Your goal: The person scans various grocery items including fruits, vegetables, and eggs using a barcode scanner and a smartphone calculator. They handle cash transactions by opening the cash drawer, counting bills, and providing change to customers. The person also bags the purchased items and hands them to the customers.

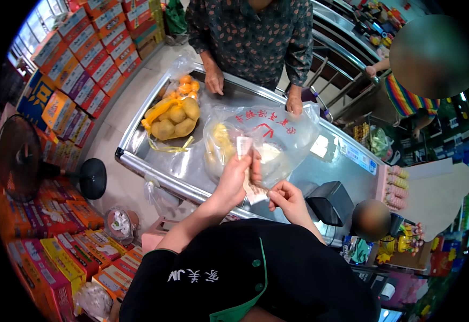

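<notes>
Several banknotes (251,189) are gripped in my left hand (236,171), their upper end sticking out above the fingers. My right hand (289,199) pinches a lower corner of the notes between thumb and fingers. Beneath and beyond them, on the metal counter (178,165), lies a clear plastic bag (299,137) with red printing and pale yellow contents at its left. A yellow mesh bag of potatoes (176,120) rests further left, beside a clear bag of oranges (186,86).
Across the counter stands a person in a patterned shirt (250,40), one hand on the large bag. A black boxlike device (331,203) is on the right. Stacked cartons (85,60), a fan (19,157) and a bin (121,225) are on the left. Another person in striped clothing (407,96) is at upper right.
</notes>
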